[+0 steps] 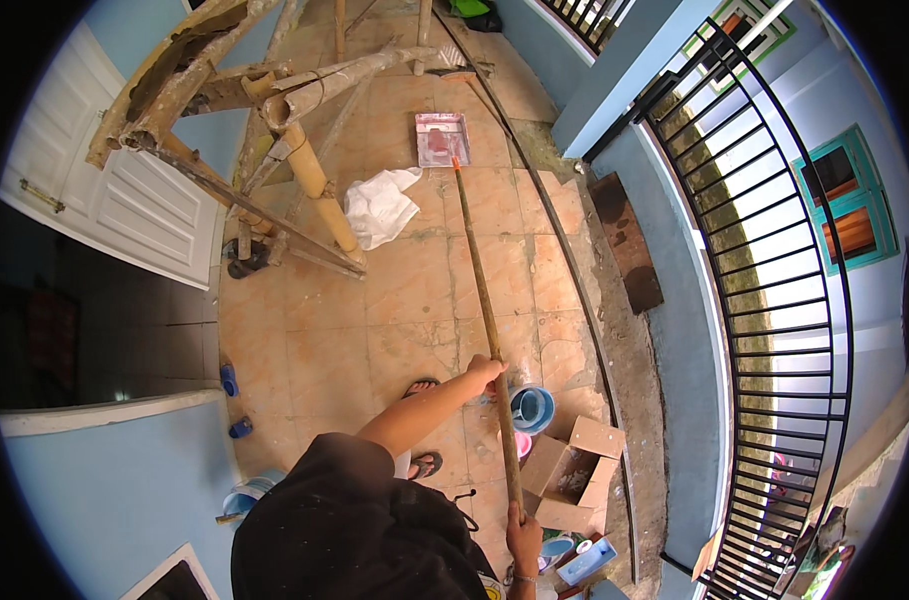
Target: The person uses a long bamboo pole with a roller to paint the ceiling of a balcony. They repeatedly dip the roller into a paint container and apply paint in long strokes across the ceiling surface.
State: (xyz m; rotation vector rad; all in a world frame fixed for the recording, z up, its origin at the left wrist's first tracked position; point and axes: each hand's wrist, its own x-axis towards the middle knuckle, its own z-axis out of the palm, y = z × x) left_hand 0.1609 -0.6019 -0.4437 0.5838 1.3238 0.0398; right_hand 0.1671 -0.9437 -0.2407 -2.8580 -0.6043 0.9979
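A long wooden pole runs away from me across the tiled floor, and both my hands are wrapped round it. My left hand is closed on its middle, with the arm stretched forward. Nearer my body, my right hand grips the lower part of the pole. The pole's far end has an orange piece that reaches the near edge of a paint tray with pinkish stains. Whether a roller head sits in the tray is too small to tell. Left of the pole lies a crumpled white cloth.
A bamboo scaffold stands at the far left, beside a white door. Near my right hand are a blue bucket, an open cardboard box and painting supplies. A long dark strip lies along the right, before a low wall with black railing.
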